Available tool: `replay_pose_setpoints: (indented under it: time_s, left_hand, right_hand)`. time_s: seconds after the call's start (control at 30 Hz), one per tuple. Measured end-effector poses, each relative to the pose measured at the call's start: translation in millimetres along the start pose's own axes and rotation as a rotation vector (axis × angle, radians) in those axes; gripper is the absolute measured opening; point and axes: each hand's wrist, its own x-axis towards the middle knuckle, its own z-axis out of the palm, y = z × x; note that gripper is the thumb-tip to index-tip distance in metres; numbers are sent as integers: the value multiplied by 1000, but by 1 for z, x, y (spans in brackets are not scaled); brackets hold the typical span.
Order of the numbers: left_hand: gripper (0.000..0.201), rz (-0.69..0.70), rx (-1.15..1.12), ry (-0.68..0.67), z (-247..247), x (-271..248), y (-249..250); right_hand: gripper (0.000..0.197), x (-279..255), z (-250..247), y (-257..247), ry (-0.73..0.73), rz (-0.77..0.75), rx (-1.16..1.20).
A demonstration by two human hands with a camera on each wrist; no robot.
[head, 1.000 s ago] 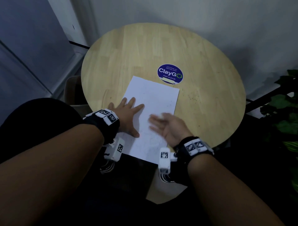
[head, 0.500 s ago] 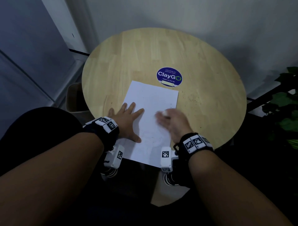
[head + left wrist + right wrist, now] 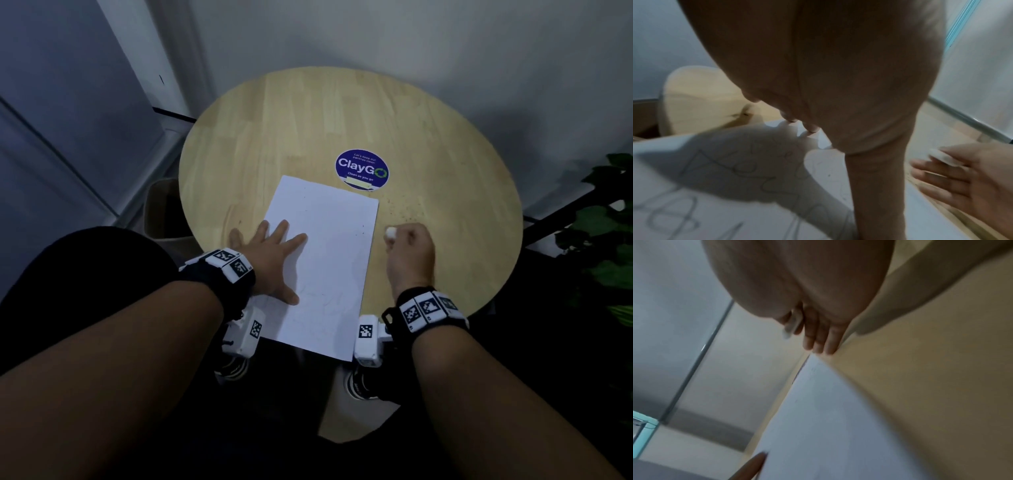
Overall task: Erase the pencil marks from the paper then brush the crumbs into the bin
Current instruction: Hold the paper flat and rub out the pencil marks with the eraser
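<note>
White paper is laid portrait near the lower centre of the head view, on the round wooden table, its near edge overhanging the table rim. Faint pencil marks are seen on the near part of the sheet in the left wrist view: a triangle, loops, some letter-like strokes. The far part looks mostly blank, with a few dark specks. Small crumbs are scattered on the wood just right of the sheet's upper right corner.

Left hand is pressed flat on the paper's left side, fingers straight and spread, thumb stretched along the sheet.

Right hand is off the paper, just right of its right edge, over bare wood. A small white eraser is pinched between thumb and forefinger; remaining fingers are extended alongside, seen in the left wrist view.

A tan bin is partly visible below the table's left edge. A blue ClayGo sticker is seen just beyond the paper's top edge.
</note>
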Motion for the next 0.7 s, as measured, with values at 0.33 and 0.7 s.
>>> replay_pose_setpoints:
  time_s: [0.33, 0.7]
  left_hand:
    - [110, 256, -27, 149, 1, 3, 43]
    - [126, 209, 96, 69, 25, 10, 53]
  right_hand:
    - [15, -32, -15, -5, -530, 135, -131]
    - [14, -43, -11, -12, -774, -170, -747]
